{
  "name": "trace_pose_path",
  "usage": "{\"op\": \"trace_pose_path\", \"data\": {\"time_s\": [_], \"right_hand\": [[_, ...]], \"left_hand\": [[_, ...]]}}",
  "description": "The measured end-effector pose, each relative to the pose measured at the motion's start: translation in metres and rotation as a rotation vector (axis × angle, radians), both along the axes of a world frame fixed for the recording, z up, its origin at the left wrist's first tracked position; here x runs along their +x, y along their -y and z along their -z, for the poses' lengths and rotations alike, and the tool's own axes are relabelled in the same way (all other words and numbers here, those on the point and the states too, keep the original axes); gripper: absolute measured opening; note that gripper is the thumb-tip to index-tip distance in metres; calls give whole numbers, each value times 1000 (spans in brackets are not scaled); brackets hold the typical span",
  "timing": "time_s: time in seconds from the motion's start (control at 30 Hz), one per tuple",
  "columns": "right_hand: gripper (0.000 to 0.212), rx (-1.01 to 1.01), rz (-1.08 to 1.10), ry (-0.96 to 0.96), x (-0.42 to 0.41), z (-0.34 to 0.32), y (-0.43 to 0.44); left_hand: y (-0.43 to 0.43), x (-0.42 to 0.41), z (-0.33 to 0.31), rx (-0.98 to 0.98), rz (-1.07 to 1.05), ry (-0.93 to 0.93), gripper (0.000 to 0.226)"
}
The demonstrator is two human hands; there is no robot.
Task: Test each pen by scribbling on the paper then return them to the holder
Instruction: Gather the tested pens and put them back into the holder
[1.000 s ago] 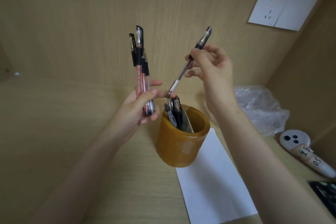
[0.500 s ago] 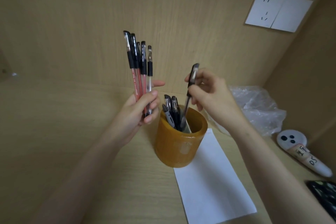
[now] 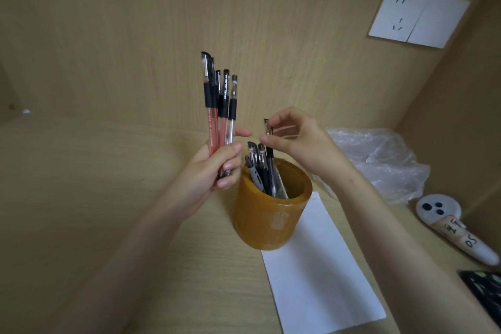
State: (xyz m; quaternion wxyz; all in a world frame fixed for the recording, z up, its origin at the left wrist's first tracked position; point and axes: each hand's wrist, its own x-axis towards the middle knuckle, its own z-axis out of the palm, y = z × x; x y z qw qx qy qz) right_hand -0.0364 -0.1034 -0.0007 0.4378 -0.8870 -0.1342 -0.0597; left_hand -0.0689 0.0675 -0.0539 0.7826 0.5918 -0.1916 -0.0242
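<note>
Black gel pen (image 3: 270, 165) is pinched up top by right hand (image 3: 301, 138), near-upright, pen holder (image 3: 271, 225) right below the fingers; spare pens (image 3: 219, 106) gripped by left hand (image 3: 211, 171).

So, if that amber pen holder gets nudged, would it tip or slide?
Probably slides rather than tips: the holder looks wide, squat and thick-walled. The pens inside lean to one side, which might bias it. It stands against the paper's edge, so the sheet might shift too.

Caps-up in round amber holder (image 3: 267, 222): several dark pens (image 3: 256, 171), one black pen (image 3: 270, 164) higher. Upright just left: fanned capped pens (image 3: 221, 106). Flat against holder's base: white paper (image 3: 320, 279).
</note>
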Motion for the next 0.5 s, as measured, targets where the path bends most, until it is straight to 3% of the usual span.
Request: {"op": "trace_pose_path", "data": {"time_s": [0.13, 0.33, 0.5], "right_hand": [[52, 167, -49, 5, -1, 6, 2], [19, 284, -128, 32, -10, 0, 5], [7, 249, -184, 24, -21, 9, 17]], "left_hand": [[0, 0, -1, 6, 3, 10, 27], [1, -1, -1, 11, 17, 11, 27], [-1, -1, -2, -8, 38, 12, 27]]}}
